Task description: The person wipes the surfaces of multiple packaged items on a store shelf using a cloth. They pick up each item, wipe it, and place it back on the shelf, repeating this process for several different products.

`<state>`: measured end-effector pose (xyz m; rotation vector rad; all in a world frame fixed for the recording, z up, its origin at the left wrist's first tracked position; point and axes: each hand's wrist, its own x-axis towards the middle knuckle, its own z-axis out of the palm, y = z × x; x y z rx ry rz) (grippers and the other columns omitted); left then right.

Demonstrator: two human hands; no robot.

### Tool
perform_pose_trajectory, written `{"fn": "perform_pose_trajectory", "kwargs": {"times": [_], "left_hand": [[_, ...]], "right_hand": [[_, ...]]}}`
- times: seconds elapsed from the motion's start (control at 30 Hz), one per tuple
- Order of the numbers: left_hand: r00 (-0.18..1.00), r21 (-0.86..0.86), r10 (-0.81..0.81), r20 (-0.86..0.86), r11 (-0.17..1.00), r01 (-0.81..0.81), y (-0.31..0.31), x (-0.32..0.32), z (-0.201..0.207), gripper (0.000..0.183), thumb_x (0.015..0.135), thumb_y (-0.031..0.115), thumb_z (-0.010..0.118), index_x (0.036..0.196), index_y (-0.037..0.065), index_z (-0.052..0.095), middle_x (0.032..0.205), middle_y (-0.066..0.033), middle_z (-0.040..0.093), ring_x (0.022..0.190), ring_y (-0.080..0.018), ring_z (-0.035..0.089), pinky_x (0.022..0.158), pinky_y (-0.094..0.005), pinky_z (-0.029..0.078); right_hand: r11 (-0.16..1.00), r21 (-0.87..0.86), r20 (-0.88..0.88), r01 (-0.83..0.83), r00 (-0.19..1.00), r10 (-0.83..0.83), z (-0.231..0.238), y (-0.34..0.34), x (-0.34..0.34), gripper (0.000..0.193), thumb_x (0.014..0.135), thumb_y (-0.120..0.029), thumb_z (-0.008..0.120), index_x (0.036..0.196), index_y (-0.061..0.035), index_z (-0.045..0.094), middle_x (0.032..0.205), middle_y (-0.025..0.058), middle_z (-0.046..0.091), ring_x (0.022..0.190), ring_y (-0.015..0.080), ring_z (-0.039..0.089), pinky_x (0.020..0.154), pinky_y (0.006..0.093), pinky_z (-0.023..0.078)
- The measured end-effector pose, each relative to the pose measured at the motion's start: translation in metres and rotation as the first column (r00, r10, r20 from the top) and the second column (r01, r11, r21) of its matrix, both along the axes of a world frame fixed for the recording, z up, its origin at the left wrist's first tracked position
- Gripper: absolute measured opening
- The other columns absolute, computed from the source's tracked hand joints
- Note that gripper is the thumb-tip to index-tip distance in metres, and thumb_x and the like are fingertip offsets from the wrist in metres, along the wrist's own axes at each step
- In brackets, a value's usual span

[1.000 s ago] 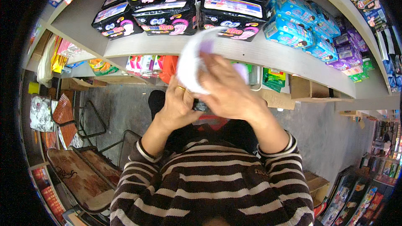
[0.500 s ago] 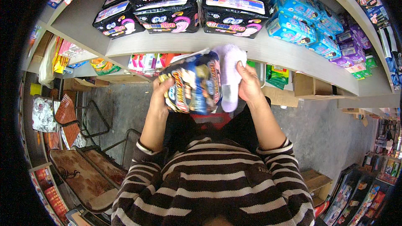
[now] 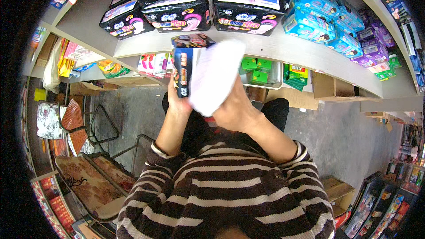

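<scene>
My left hand [image 3: 178,102] is closed round the lower end of a dark blue, box-shaped package [image 3: 183,73] with colourful print, held upright before the shelf edge. Against the package's right side lies a pale lavender, fluffy duster or cloth [image 3: 218,76], blurred by motion. It hides most of that side. My right hand [image 3: 238,110] grips the duster from behind, with its back turned to me and its fingers mostly hidden.
On the shelf [image 3: 265,45] stand black sanitary pad packs [image 3: 177,20], blue packs [image 3: 310,24] and purple packs [image 3: 376,44]. Below are small green boxes [image 3: 259,71] in a tray and a cardboard box [image 3: 332,86]. A folding chair [image 3: 88,186] stands at left.
The package has turned to show a narrow side and its top. My right hand has swung left and brought the duster against the package.
</scene>
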<state>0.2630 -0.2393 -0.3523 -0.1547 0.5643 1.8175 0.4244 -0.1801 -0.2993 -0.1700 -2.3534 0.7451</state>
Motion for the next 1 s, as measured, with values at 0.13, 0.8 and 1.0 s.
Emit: {"fn": "perform_pose_trajectory", "kwargs": {"times": [0.13,0.8,1.0], "left_hand": [[0.984,0.678,-0.042,-0.171,0.720,0.149,0.010,0.033,0.001,0.058,0.092,0.050,0.036,0.137,0.013,0.034,0.141,-0.0075,0.036,0.129,-0.0270,0.034,0.108,-0.0447,0.026],[0.741,0.099,0.218,-0.635,0.974,-0.202,-0.004,-0.012,0.034,0.048,0.089,0.031,0.057,0.121,-0.003,0.045,0.113,-0.0136,0.057,0.098,-0.0216,0.060,0.081,-0.0351,0.052],[0.015,0.082,0.084,-0.996,0.990,-0.119,-0.023,-0.001,0.050,0.051,0.087,0.019,0.058,0.126,-0.007,0.039,0.108,-0.0119,0.057,0.093,-0.0148,0.055,0.082,-0.0281,0.045]], "right_hand": [[0.865,0.493,0.071,0.091,0.987,-0.144,0.024,0.006,-0.015,0.037,0.087,-0.026,0.041,0.121,-0.0208,0.056,0.126,0.0247,0.042,0.125,0.0439,0.027,0.094,0.0643,0.022],[0.222,-0.915,-0.383,-0.336,0.897,-0.222,-0.026,0.005,-0.021,0.043,0.089,-0.024,0.059,0.121,0.0006,0.045,0.106,0.0055,0.058,0.101,0.0156,0.054,0.089,0.0305,0.041],[0.193,-0.968,-0.188,-0.161,0.974,-0.130,-0.021,0.033,-0.010,0.040,0.078,-0.017,0.071,0.109,-0.0001,0.052,0.095,0.0082,0.062,0.078,0.0165,0.061,0.068,0.0302,0.052]]}}
